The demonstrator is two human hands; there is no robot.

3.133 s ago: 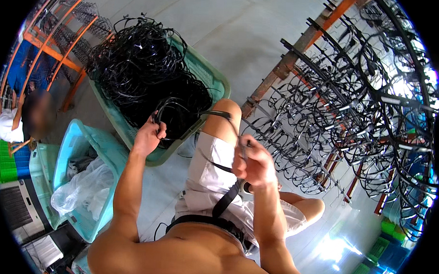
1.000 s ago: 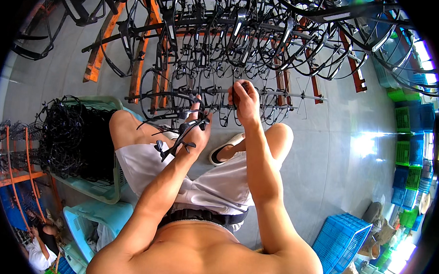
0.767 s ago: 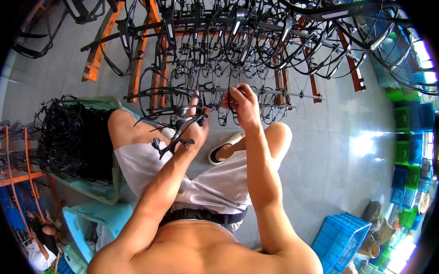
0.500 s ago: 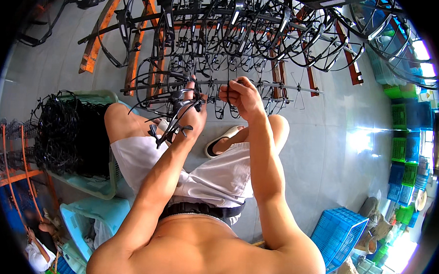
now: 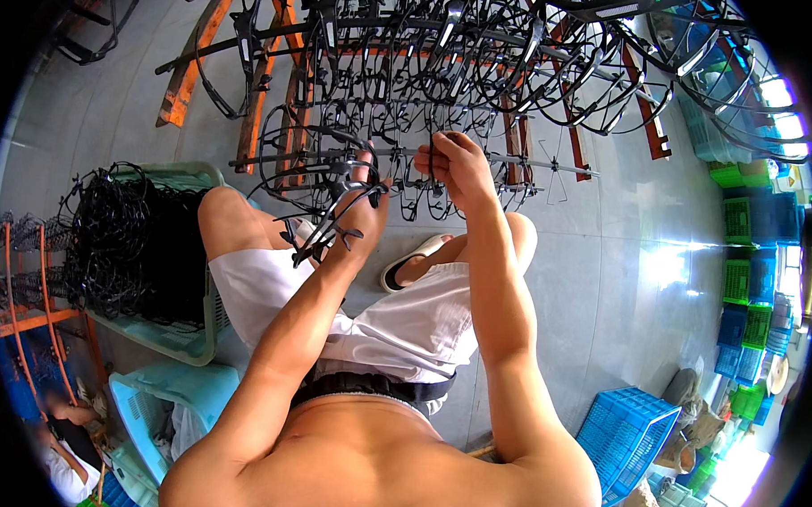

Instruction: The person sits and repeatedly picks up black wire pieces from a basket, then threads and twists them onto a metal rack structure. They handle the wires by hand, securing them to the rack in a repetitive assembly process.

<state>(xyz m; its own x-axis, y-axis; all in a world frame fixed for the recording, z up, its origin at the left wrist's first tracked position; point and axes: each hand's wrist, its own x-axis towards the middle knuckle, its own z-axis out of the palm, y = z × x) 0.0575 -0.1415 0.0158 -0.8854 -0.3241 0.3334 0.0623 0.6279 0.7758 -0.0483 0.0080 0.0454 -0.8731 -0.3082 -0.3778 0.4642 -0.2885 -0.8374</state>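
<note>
In my left hand [image 5: 368,218] is a bunch of glossy black looped plastic frames [image 5: 324,175], with thin prongs hanging down past the wrist. My right hand [image 5: 465,171] has its thumb and fingers pinched together on one thin black frame [image 5: 432,147], beside a grey metal rod [image 5: 508,159]. That rod runs crosswise just beyond both hands and carries more such frames along its length. How the right fingertips meet the frame is partly hidden by the fingers.
Beyond the hands, an orange rack [image 5: 250,105] holds rows of rods crowded with black frames. A pale green crate [image 5: 208,327] full of black frames stands left, near a light-blue tub [image 5: 132,405]. At right are a blue crate [image 5: 627,440] and stacked bins [image 5: 736,274]. Another person [image 5: 72,465] is at lower left.
Both hands have shifted slightly to the right, the left one with its bunch of frames. The right hand keeps its pinch and has risen slightly.
</note>
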